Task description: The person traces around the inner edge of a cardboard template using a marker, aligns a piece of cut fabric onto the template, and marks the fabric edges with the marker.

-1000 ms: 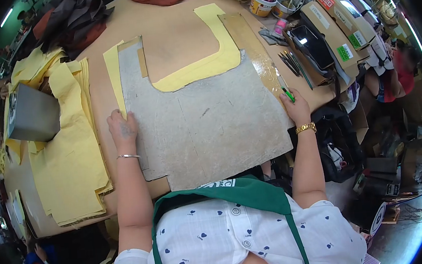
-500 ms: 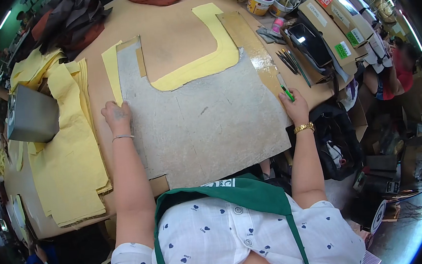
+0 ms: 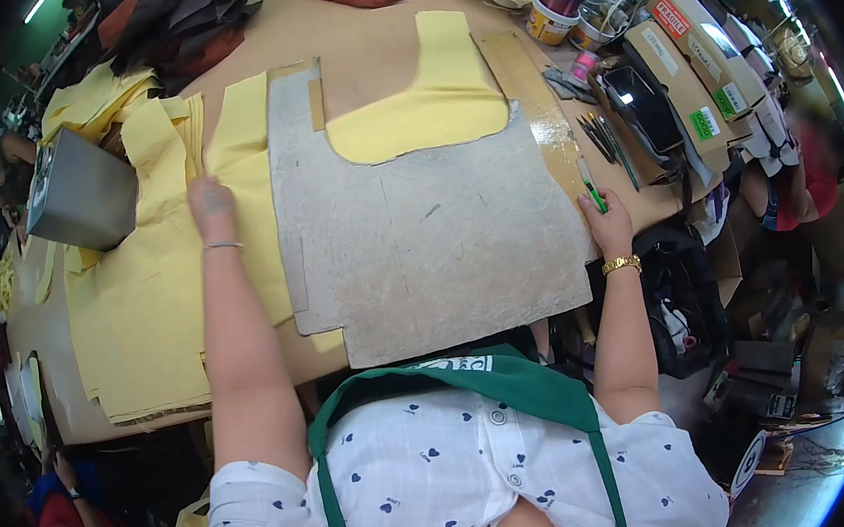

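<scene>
A large grey pattern board (image 3: pixel 431 253) with a U-shaped cutout lies in front of me. Beneath it is a yellow sheet (image 3: pixel 249 178), showing in the cutout and out past the board's left side. My left hand (image 3: pixel 212 207) is closed at that sheet's left edge, beside the yellow stack; the fingertips are partly hidden. At the board's right edge, my right hand (image 3: pixel 607 222) grips a green utility knife (image 3: pixel 594 194), its blade pointing away from me. The stacked yellow sheets (image 3: pixel 137 329) lie to the left.
A metal block-like container (image 3: pixel 82 190) weighs on the yellow stack. Pencils and pens (image 3: pixel 602 139), a phone (image 3: pixel 641 109) and cardboard boxes (image 3: pixel 676 71) are on the right. Tubs (image 3: pixel 551 21) stand at the back right, dark cloth (image 3: pixel 161 30) at the back left. Other people sit nearby.
My left hand has moved left and slightly up, and the yellow sheet now sticks out farther left of the board. My right hand still holds the knife at the board's right edge.
</scene>
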`<state>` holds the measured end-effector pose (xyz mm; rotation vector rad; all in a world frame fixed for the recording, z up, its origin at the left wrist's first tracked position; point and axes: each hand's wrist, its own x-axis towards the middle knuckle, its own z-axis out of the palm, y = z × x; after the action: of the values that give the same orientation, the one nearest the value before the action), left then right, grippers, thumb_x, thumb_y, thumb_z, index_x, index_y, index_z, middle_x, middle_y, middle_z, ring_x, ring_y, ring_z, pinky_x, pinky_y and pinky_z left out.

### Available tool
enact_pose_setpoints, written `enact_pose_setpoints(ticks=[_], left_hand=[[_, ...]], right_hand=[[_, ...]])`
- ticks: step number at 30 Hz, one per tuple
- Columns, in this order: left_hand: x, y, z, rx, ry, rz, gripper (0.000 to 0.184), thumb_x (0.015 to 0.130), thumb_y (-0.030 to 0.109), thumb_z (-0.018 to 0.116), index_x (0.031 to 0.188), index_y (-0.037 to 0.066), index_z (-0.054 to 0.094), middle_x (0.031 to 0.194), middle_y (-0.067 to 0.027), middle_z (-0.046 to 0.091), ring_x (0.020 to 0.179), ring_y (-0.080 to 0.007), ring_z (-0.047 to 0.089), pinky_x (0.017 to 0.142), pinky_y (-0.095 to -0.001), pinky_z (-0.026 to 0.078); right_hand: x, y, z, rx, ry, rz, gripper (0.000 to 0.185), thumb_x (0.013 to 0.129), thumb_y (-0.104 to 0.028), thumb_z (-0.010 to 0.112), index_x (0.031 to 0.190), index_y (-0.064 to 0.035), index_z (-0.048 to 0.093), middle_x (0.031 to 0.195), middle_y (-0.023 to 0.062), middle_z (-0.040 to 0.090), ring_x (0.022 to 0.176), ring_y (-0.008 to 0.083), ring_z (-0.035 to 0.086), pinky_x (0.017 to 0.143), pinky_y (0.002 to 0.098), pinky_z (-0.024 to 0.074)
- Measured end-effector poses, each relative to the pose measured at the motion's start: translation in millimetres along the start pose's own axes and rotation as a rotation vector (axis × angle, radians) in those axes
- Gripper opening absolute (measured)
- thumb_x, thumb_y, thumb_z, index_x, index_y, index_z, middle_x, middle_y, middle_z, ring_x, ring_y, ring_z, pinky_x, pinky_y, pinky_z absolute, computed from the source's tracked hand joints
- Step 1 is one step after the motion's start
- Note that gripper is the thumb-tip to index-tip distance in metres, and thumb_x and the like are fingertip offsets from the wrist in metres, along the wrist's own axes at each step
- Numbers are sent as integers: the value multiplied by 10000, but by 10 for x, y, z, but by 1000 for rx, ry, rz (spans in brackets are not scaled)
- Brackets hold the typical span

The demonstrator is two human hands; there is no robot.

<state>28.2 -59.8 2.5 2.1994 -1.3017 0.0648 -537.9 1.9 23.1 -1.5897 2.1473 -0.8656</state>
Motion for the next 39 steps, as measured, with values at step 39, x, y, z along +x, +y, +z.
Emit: enact_pose_setpoints(ticks=[39], left_hand=[[-3968, -3806, -4647, 897, 422, -1082, 359, 757, 339, 603, 957, 42, 576, 839, -86, 588, 735, -216, 566, 664, -320, 449]], right_hand=[[257, 212, 26, -231, -19, -206, 563, 761, -404, 574, 1073, 60, 502, 965, 162, 581, 807, 200, 553, 721, 286, 427]])
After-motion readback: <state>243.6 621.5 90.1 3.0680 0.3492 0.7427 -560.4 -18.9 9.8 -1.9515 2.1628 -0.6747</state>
